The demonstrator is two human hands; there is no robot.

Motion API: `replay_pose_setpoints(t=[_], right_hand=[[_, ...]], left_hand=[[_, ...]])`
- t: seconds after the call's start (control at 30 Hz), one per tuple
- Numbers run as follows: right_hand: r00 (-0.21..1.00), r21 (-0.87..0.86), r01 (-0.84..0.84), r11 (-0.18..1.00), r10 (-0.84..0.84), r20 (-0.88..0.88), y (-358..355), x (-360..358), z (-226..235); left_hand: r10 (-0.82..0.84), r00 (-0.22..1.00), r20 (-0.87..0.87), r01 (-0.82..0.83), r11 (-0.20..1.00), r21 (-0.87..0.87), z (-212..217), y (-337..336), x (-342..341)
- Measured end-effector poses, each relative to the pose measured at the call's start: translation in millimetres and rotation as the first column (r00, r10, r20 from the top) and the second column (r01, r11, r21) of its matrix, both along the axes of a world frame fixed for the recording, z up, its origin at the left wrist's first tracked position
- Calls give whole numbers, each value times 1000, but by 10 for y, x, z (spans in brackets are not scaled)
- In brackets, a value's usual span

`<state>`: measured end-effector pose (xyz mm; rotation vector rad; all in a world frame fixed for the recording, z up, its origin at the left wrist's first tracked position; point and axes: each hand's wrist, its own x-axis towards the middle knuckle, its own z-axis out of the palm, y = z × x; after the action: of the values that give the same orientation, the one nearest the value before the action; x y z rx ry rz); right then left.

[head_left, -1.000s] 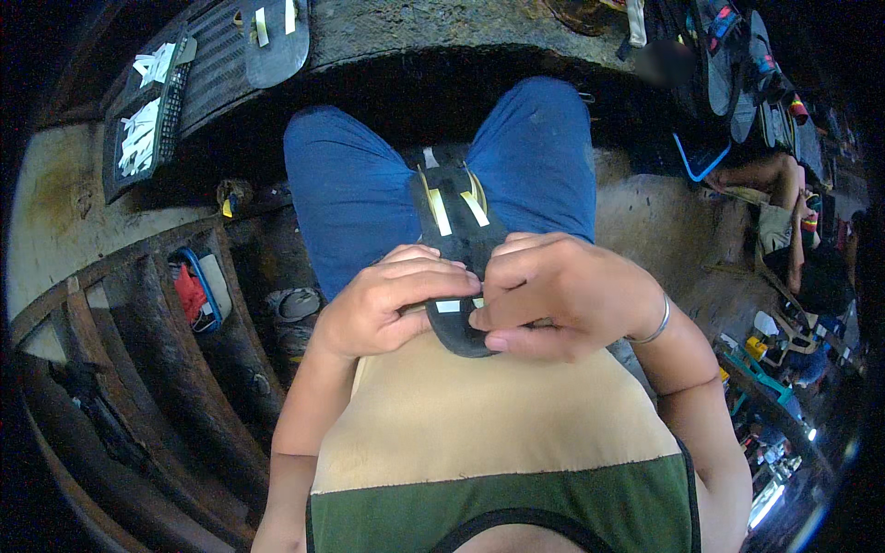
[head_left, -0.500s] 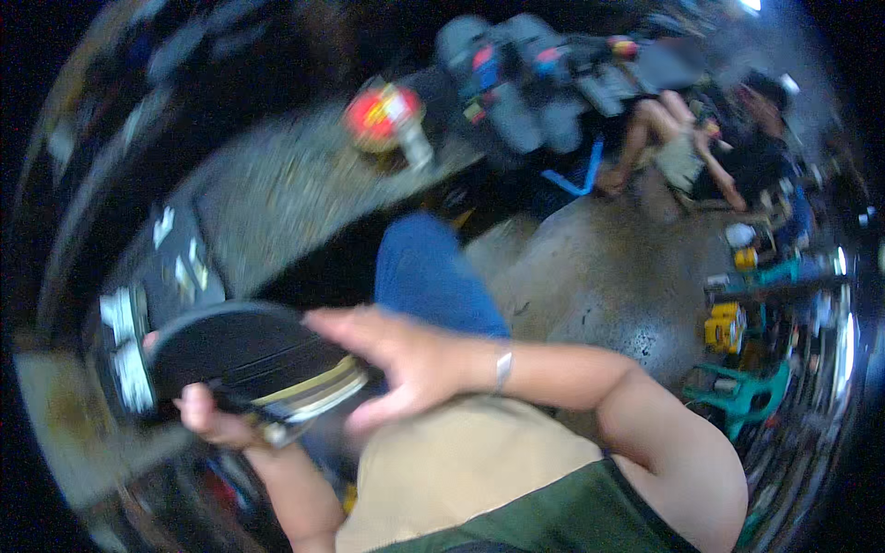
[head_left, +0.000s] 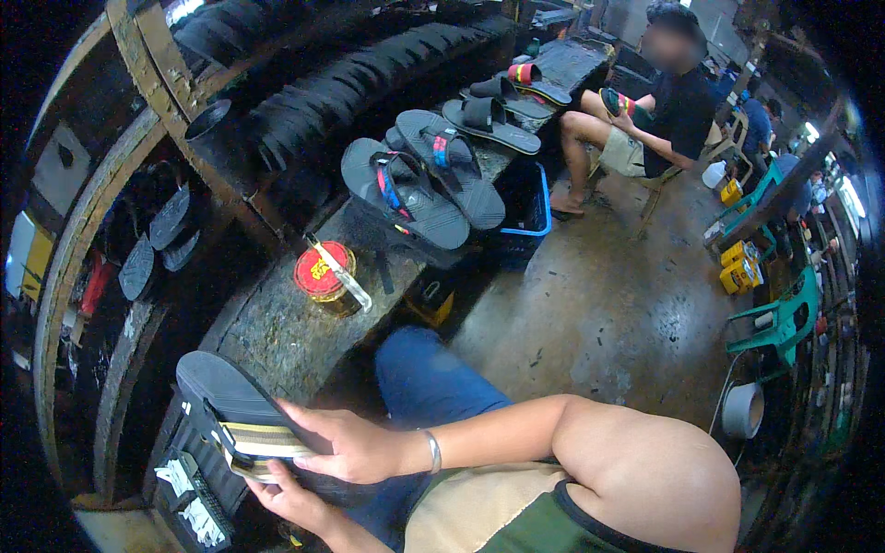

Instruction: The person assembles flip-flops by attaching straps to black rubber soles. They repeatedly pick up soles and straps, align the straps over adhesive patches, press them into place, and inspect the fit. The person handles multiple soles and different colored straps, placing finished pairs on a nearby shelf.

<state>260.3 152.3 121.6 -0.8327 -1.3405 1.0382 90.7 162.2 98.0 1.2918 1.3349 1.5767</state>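
Having moved from over the jeans [head_left: 442, 378] toward the tray [head_left: 210, 493], the right hand [head_left: 346, 447] and left hand [head_left: 295, 498] are both gripping the sandal [head_left: 230, 396] near the bench [head_left: 267, 336], ideally pinching evenly and keeping the strap [head_left: 263, 440] from twisting.

- Right hand [head_left: 361, 447] is gripping — just left of the bracelet [head_left: 434, 452].
- Left hand [head_left: 297, 500] is holding, lower left of it.
- Right forearm [head_left: 507, 429] is slanting up rightward from it.

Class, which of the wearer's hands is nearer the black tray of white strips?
Left. The left hand, at the lower edge of the sandal, is to the right of the black tray; the right hand, higher on the sandal, is farther right.
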Motion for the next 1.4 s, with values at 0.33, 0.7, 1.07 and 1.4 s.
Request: replay_pose_setpoints(t=[0.33, 0.7, 1.07, 1.4], right_hand=[[939, -187, -152, 971, 83, -335, 66, 24, -13], [971, -311, -30, 950, -47, -235, 258, 13, 10], [944, -497, -312, 810, 203, -261, 308, 317, -166], [984, -421, -150, 895, 96, -147, 300, 346, -19]], left_hand=[[-11, 992, 125, 13, 1000, -20, 213, 180, 24], [-229, 938, 259, 233, 972, 16, 300, 55, 225], [-194, 909, 368, 235, 969, -70, 463, 148, 195], [-122, 992, -21, 124, 965, 232, 55, 153, 106]])
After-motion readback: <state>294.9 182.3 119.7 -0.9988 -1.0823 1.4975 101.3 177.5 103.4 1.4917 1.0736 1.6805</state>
